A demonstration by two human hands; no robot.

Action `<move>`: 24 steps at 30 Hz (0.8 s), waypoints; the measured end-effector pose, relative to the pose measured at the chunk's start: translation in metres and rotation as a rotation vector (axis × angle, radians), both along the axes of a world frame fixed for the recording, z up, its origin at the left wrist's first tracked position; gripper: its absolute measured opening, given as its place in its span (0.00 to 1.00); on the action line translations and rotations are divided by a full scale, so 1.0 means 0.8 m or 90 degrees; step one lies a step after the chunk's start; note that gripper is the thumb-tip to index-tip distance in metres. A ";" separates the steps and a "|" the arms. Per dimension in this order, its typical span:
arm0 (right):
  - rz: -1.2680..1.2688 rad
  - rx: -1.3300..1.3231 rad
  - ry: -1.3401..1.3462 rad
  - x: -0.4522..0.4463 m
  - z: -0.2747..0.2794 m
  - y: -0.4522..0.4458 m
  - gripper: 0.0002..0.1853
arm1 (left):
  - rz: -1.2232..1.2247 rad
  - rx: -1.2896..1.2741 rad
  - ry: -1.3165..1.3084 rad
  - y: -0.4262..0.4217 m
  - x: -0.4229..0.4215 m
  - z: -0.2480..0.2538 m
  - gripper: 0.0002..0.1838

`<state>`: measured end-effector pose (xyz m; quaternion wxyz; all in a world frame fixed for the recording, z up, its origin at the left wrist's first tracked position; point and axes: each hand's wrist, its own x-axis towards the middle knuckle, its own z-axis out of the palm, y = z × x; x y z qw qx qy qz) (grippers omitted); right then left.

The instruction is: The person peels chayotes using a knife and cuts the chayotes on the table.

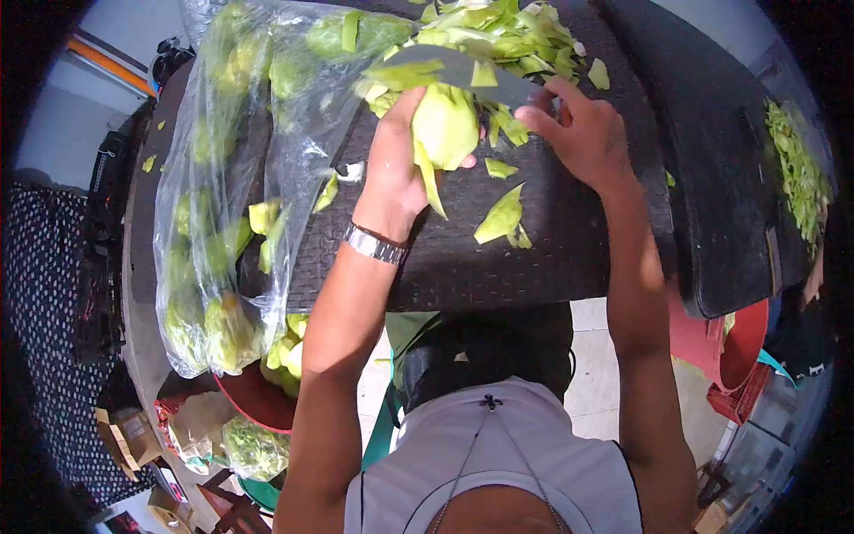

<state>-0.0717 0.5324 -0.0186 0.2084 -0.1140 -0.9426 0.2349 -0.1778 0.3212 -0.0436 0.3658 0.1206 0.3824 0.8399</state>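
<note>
My left hand [396, 165] is wrapped round a peeled, pale green fruit or vegetable [447, 125], its exact kind unclear. A strip of peel [428, 181] hangs from its near side. My right hand [583, 129] grips a large knife [507, 84], whose broad blade lies over the far side of the fruit. Bits of peel stick to the blade. Beyond it is a heap of green peelings [498, 36]. Loose peel pieces [501, 214] lie on the dark textured tabletop [534, 267] just below my hands.
Clear plastic bags [307, 169] of whole green produce cover the left of the table and overhang its front edge. Red tubs stand below on the left [260, 405] and right [743, 347]. At far right is a pile of green shreds [796, 169] beside a black board [712, 178].
</note>
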 end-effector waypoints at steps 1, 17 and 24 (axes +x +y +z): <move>0.012 0.003 0.003 0.001 0.000 -0.003 0.31 | -0.008 0.000 0.007 0.003 0.003 0.003 0.21; 0.118 0.041 0.035 0.000 -0.015 -0.023 0.25 | 0.024 -0.053 -0.005 0.009 0.009 -0.007 0.25; 0.066 0.059 0.030 -0.003 -0.013 -0.003 0.26 | -0.045 0.008 -0.037 0.008 0.012 -0.005 0.21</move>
